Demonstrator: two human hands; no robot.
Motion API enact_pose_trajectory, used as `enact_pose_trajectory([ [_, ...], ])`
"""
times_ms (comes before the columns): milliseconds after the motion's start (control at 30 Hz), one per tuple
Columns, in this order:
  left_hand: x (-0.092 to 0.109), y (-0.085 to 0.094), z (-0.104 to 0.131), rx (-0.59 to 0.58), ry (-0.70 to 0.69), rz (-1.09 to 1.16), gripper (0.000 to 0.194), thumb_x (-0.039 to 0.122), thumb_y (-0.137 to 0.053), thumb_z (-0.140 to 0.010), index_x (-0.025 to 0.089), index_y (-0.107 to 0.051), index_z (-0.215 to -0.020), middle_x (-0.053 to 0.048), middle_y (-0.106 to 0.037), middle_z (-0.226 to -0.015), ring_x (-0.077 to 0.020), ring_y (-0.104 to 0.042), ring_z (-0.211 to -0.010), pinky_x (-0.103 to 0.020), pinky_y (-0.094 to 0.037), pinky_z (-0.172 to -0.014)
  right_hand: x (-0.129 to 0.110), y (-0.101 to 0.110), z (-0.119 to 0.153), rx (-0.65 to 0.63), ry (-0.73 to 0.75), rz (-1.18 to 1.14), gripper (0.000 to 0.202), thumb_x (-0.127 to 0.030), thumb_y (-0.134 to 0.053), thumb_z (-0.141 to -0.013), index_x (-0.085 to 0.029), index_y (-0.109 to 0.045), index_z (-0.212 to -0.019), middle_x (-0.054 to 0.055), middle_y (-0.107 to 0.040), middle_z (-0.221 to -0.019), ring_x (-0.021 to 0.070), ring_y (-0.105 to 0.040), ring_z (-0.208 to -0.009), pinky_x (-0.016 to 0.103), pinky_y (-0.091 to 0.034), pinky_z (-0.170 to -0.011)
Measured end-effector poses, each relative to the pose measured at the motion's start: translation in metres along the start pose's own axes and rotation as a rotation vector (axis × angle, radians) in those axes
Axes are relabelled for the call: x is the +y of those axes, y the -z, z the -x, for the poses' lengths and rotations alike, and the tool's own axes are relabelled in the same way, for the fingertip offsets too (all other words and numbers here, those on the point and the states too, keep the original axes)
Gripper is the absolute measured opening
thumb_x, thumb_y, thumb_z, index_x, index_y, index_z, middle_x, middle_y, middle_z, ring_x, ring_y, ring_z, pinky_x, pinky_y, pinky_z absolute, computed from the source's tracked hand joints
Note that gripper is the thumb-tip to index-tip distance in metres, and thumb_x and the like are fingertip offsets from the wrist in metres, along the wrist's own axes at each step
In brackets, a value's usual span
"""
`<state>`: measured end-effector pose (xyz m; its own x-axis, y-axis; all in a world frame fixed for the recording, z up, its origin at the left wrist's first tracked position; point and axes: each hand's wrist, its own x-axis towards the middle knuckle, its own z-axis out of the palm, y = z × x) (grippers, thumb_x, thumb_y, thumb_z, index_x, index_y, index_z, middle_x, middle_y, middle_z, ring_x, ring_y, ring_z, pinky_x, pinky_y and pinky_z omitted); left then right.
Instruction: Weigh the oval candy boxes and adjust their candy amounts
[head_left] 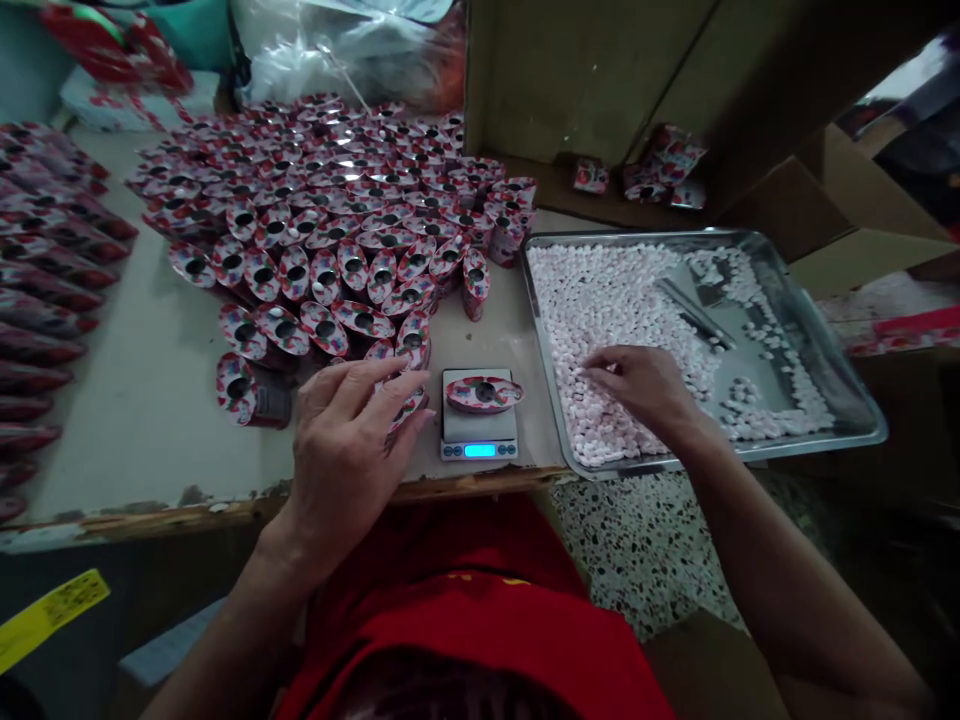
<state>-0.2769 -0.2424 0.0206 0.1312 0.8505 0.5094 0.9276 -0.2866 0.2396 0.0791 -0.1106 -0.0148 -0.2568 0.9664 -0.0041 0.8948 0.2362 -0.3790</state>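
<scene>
My left hand (349, 435) is at the front of the packed group of red-and-white printed containers (324, 327). Its fingers and thumb curve around one printed container (405, 412), mostly hidden by the hand. My right hand (641, 385) dips into the metal tray (862, 430), its fingertips pinched together at the small white tablet-like pieces (600, 310). Between my hands, a small digital scale (480, 435) with a lit blue display carries another printed container (484, 393), with a dark opening in its top.
A metal scoop-like tool (694, 312) lies among the white pieces. More printed packs stand in rows (45, 300) at the far left. Cardboard (570, 80) rises behind the tray, with a few loose packs (664, 165) at its foot. The table's worn front edge (187, 505) is close to me.
</scene>
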Motion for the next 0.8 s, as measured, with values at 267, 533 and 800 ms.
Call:
enact_pose_trajectory([
  [267,0.001,-0.004,0.001,-0.04,-0.015,0.041,0.028,0.021,-0.074,-0.097,0.023,-0.073,-0.125,-0.008,-0.076,-0.129,-0.0305,-0.068,-0.116,-0.051,-0.055,-0.107,-0.055,0.02,0.029,0.14,0.037,-0.654,0.016,-0.032,-0.082,-0.085,-0.023,-0.085,-0.098,0.003,-0.08,-0.088,0.0224,-0.072,-0.074,0.034,-0.055,-0.067],
  [533,-0.001,-0.003,0.001,-0.048,-0.031,0.03,0.03,0.02,-0.073,-0.097,0.024,-0.071,-0.127,-0.007,-0.075,-0.133,-0.0317,-0.067,-0.12,-0.053,-0.052,-0.109,-0.133,0.004,0.01,0.06,0.6,-0.346,0.018,-0.01,-0.078,-0.092,-0.026,-0.083,-0.098,0.001,-0.08,-0.093,0.024,-0.073,-0.086,0.039,-0.057,-0.083],
  [800,-0.002,0.001,-0.004,-0.087,-0.023,0.025,0.03,0.023,-0.075,-0.096,0.025,-0.072,-0.125,-0.006,-0.076,-0.131,-0.0309,-0.066,-0.119,-0.052,-0.051,-0.108,-0.048,0.055,0.016,0.533,0.072,-0.419,0.012,-0.033,-0.087,-0.093,-0.03,-0.084,-0.103,0.003,-0.079,-0.096,0.0301,-0.073,-0.084,0.046,-0.057,-0.078],
])
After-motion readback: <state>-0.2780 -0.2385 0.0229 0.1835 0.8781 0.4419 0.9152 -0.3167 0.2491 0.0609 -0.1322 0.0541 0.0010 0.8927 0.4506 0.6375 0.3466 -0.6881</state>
